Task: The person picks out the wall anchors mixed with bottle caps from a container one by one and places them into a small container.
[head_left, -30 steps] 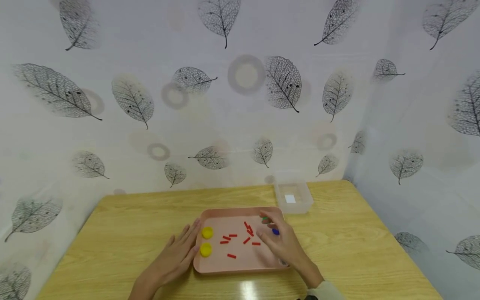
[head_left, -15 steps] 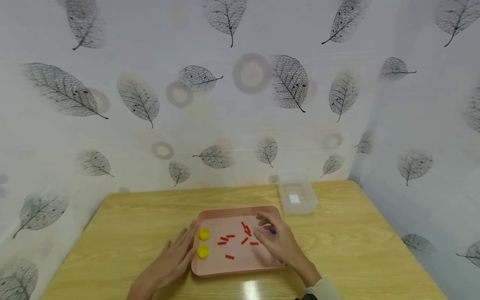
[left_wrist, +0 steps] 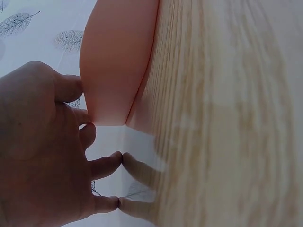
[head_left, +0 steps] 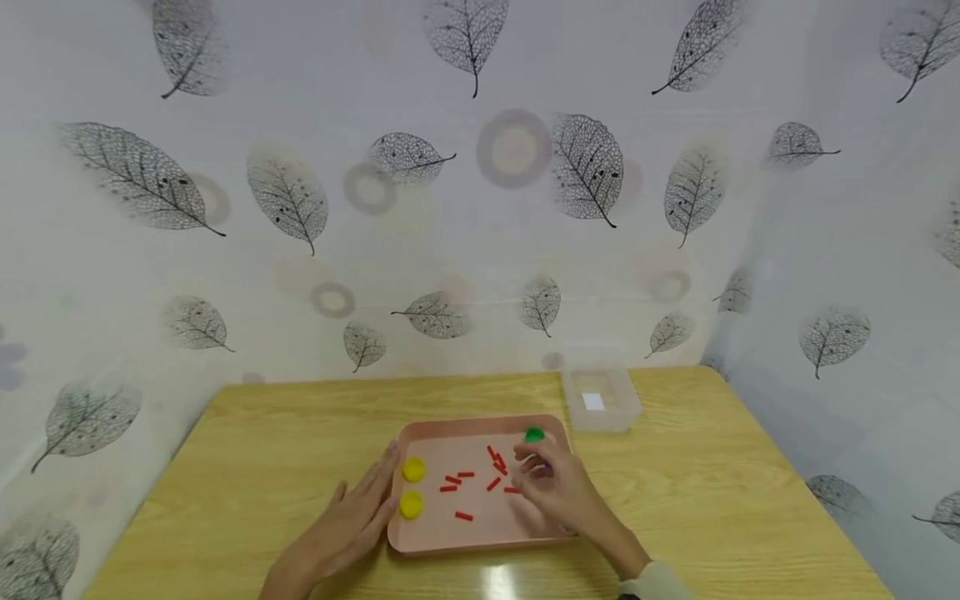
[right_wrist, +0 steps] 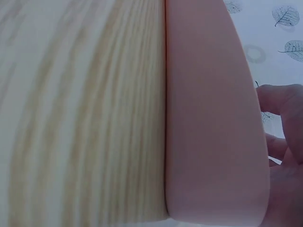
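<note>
A shallow pink tray [head_left: 480, 533] lies on the wooden table. My left hand [head_left: 348, 521] rests along its left rim with fingers extended; in the left wrist view the thumb and fingertips of this hand [left_wrist: 47, 142] meet the tray's outer wall [left_wrist: 118, 61]. Over the tray's right half hovers my right hand [head_left: 558, 492], its fingers loosely bent, thumb apart from the index finger, nothing visible between them. Several small red sticks [head_left: 464, 517] are scattered mid-tray. Two yellow round pieces [head_left: 413, 469] sit at the left, a green one [head_left: 534, 435] at the upper right. A blue piece [head_left: 548, 465] is mostly hidden behind right-hand fingers.
A clear plastic box [head_left: 618, 412] with a white label stands on the table [head_left: 675, 467] behind the tray's right corner. Leaf-patterned white sheeting [head_left: 450, 233] closes off the back and sides. A pale object [head_left: 567, 529] in the tray's near right corner is partly covered by the right wrist.
My right hand's fingers have drawn down and closer to the thumb, uncovering more of the green piece. The left hand stays at the rim. The head view has shifted slightly.
</note>
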The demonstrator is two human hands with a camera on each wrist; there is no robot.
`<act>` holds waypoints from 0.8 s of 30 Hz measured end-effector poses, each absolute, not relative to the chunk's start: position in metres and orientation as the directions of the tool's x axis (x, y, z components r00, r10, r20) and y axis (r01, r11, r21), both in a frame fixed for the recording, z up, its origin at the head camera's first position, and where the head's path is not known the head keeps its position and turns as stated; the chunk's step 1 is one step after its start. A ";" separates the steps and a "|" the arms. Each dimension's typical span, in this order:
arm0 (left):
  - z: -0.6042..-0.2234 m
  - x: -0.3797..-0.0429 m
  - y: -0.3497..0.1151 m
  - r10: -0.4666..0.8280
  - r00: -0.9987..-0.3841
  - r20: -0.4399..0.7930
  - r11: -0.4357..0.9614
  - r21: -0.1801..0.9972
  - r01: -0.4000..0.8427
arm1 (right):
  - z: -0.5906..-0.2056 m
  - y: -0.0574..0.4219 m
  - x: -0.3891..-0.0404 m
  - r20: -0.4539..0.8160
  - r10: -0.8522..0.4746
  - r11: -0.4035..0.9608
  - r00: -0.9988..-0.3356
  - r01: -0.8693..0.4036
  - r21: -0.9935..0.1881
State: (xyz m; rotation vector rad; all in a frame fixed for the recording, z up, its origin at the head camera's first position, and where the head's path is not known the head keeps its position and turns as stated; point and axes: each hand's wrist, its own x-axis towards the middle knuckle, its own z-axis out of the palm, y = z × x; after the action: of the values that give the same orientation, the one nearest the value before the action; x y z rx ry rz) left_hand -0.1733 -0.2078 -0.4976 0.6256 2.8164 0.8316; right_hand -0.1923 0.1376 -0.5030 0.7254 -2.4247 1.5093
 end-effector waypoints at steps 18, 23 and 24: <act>-0.497 -0.178 -0.204 0.402 -0.915 -0.020 0.779 0.533 0.330 | -0.501 0.133 -0.200 0.196 -0.322 0.556 -0.926 -0.352 -0.753; -0.496 -0.180 -0.204 0.406 -0.913 -0.022 0.775 0.538 0.332 | -0.504 0.132 -0.202 0.199 -0.334 0.567 -0.921 -0.365 -0.738; -0.496 -0.181 -0.204 0.407 -0.913 -0.027 0.776 0.538 0.330 | -0.504 0.132 -0.202 0.198 -0.336 0.571 -0.921 -0.366 -0.735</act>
State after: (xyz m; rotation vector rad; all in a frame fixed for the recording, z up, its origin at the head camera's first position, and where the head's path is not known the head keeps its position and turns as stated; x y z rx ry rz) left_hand -0.1806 -0.2044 -0.4957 0.5894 2.8255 0.8169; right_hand -0.2023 0.1316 -0.5040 0.6156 -2.7524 1.3003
